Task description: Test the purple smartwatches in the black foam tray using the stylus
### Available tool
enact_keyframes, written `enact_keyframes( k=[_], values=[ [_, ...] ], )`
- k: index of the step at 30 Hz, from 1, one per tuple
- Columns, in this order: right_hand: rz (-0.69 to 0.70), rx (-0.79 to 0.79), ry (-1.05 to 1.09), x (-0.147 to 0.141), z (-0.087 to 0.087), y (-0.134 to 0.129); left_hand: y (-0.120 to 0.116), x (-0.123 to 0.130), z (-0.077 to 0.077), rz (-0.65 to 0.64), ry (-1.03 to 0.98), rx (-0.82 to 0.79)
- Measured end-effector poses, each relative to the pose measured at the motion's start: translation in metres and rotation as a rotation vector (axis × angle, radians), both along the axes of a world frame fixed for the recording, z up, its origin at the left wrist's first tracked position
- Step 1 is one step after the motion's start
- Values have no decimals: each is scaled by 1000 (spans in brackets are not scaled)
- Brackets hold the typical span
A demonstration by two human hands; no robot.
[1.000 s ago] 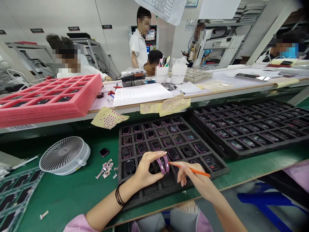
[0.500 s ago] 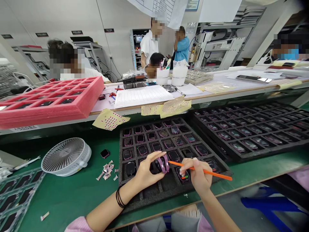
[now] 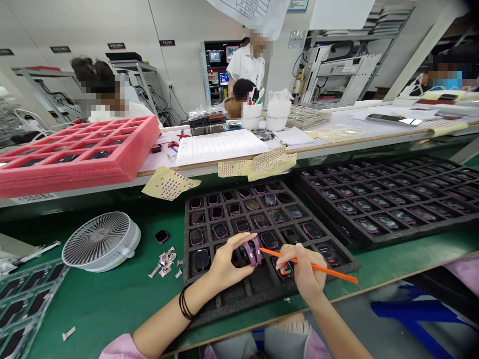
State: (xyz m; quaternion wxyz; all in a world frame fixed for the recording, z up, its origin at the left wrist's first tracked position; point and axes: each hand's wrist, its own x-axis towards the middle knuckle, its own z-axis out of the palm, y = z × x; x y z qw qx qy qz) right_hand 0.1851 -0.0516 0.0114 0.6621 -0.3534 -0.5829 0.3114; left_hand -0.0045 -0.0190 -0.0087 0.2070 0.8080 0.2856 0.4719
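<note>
Working at a green-matted assembly bench (image 3: 112, 319), you have a black foam tray (image 3: 239, 301) of smartwatches in front of you, a second loaded tray (image 3: 411, 230) to its right, and a pink foam tray (image 3: 75, 175) on the raised white bench behind. Left of your tray sit a white desk fan (image 3: 101, 241), a loose black watch body (image 3: 162, 236) and a scatter of paper scraps (image 3: 163, 262).

Your left hand (image 3: 228, 264) is clenched on a pink-strapped smartwatch (image 3: 251, 253), thumb and fingers pinching it just above the tray's lower middle cells. Your right hand (image 3: 301, 275) grasps an orange stick (image 3: 318, 267) like a pencil, its tip right by the watch, though you can't tell whether they touch.

If that tip skids under pressure, it could scratch the watch's face or strap. A loosened pinch could drop the watch onto the ones below, and your right knuckles, low over the tray, could knock a neighbouring watch out of its cell.
</note>
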Motion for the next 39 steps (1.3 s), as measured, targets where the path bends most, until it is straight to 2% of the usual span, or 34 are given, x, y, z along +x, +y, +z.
enact_keyframes(
  k=[9,12,19,26,35,39],
  values=[
    [-90,187,-239,-3,3,-1,-2,1,1,22,-18,-63],
    [-99,186,-258,-3,8,-2,-2,1,0,26,-3,-93],
    [17,238,-325,-7,14,-8,-4,2,1,-22,-17,-160],
    [10,222,-351,-10,13,-7,-3,1,-1,-38,-24,-149],
    [-53,267,-400,-15,25,-7,-2,3,-5,-41,-39,-128],
    [-47,274,-395,-15,24,-5,-1,3,-6,-29,-36,-130]
  ],
)
